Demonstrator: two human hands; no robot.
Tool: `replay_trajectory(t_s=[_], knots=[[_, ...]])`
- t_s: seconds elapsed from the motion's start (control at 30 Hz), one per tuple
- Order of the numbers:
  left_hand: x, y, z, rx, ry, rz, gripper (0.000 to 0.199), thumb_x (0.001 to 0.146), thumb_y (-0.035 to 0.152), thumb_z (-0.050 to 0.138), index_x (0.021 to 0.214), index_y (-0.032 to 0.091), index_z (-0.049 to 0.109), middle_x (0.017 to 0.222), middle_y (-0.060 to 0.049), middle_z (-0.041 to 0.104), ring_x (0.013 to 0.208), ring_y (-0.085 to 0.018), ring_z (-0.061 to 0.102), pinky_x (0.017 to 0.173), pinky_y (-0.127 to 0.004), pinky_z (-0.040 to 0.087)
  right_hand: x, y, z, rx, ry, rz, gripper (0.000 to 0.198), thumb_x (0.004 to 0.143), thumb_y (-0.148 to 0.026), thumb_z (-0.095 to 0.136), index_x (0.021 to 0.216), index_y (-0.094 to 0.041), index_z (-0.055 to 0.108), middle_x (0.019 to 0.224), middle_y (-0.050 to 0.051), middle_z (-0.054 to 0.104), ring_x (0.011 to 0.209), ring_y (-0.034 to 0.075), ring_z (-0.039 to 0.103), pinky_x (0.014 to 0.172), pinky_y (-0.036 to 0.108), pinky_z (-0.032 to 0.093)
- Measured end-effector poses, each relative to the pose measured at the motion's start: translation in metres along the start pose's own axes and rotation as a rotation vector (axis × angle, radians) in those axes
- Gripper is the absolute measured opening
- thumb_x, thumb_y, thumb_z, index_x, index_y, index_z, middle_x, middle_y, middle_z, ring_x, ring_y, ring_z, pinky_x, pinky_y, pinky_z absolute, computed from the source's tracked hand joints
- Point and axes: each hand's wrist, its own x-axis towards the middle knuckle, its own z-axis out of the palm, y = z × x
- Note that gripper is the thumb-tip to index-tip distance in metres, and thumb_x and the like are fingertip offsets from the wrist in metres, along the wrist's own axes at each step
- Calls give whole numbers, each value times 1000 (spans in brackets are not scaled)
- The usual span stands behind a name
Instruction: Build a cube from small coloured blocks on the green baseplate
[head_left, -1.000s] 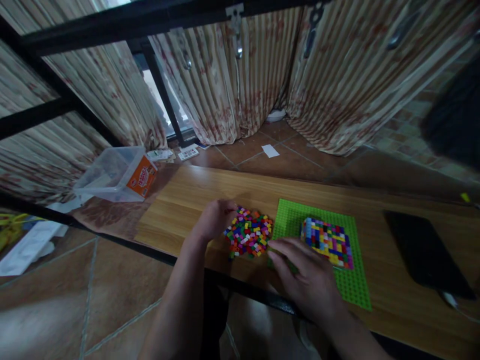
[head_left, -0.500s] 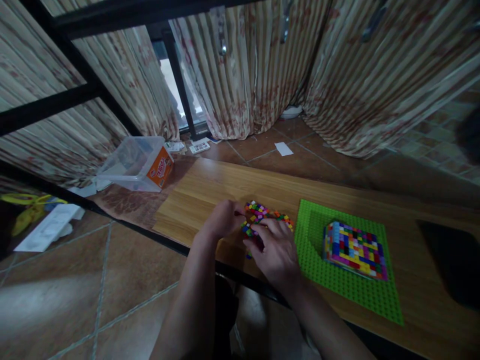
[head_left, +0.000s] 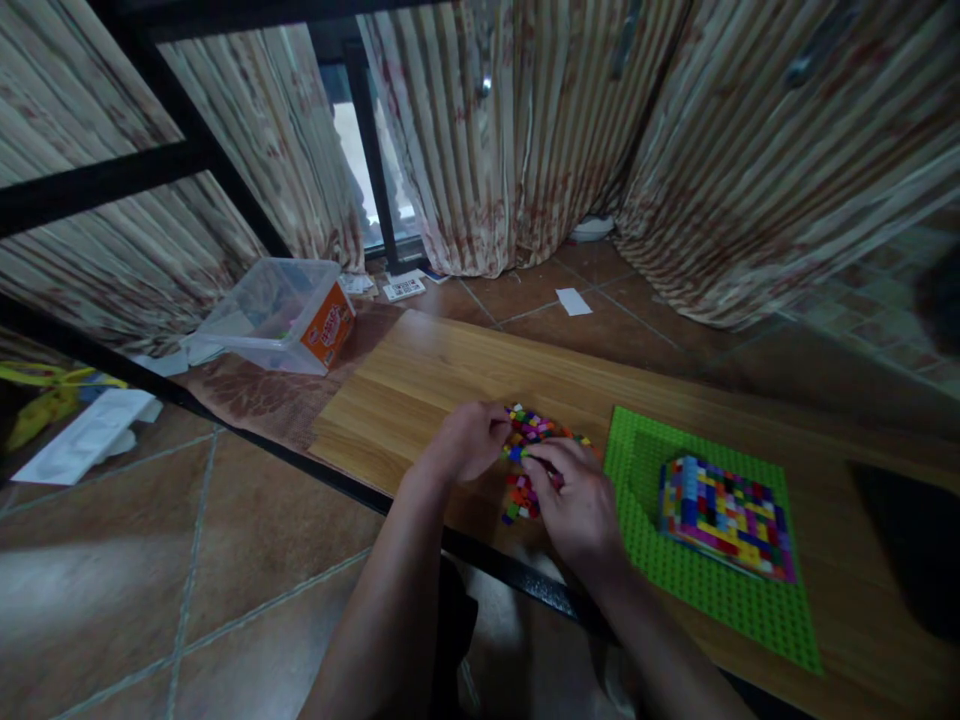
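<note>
Loose, small, colourful toy bricks point(head_left: 523, 492) lie in a spread pile on the wooden board, under and between my hands. My right hand point(head_left: 581, 505) is closed over the pile, thumb and forefinger pinched at a small toy brick point(head_left: 525, 453) that looks green. Just left of it, my left hand point(head_left: 469, 442) has its fingers curled together at the pile's edge; what they hold, if anything, is too small to make out. To the right, a block of many-coloured bricks point(head_left: 727, 515) stands on a green studded baseplate point(head_left: 780, 625).
A clear plastic tub point(head_left: 255, 345) with an orange label stands at the far left end of the bench point(head_left: 420, 360). A dark flat object point(head_left: 907, 550) lies at the right. Striped curtains point(head_left: 480, 180) hang behind, and a white tray point(head_left: 86, 440) is on the tiled floor.
My hands have drawn slightly apart from the pile, uncovering red and orange bricks near the bench's front edge. The right thumb and forefinger have come together. The view has shifted a little.
</note>
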Motion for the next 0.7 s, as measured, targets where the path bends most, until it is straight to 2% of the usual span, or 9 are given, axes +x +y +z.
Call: replay_trajectory(t_s=[0.1, 0.2, 0.37, 0.57, 0.7], knots=[[0, 4, 2, -211, -48, 62, 22, 86, 21, 53, 89, 18, 75, 76, -1, 72, 69, -14, 61, 64, -23, 46, 2, 1, -10, 271, 16, 205, 22, 90, -38, 58, 96, -23, 73, 83, 3, 74, 74, 19, 67, 69, 32, 52], [0, 9, 5, -429, -143, 118, 23, 88, 27, 57, 98, 17, 75, 91, -5, 75, 80, -16, 66, 72, -25, 50, 5, 2, -18, 435, 38, 325, 25, 86, -42, 63, 93, -21, 75, 79, 2, 75, 69, 18, 68, 64, 29, 52], [-1, 17, 13, -626, -240, 62, 23, 84, 31, 65, 98, 14, 72, 88, -5, 73, 78, -15, 65, 72, -25, 51, 8, 7, -26, 509, 66, 362, 27, 83, -45, 66, 92, -21, 76, 81, 2, 76, 71, 18, 69, 67, 30, 54], [3, 28, 25, -683, -163, -81, 10, 77, 19, 69, 85, 13, 69, 76, -1, 68, 68, -12, 62, 67, -24, 49, 10, 11, -24, 555, 83, 429, 30, 78, -45, 69, 92, -19, 75, 74, 3, 75, 67, 20, 70, 65, 32, 56], [7, 32, 30, -691, -122, -116, 5, 74, 14, 67, 79, 13, 66, 69, 1, 65, 63, -10, 59, 64, -22, 47, 11, 13, -25, 539, 89, 414, 29, 77, -42, 70, 93, -19, 75, 79, 4, 77, 73, 21, 72, 71, 35, 57]])
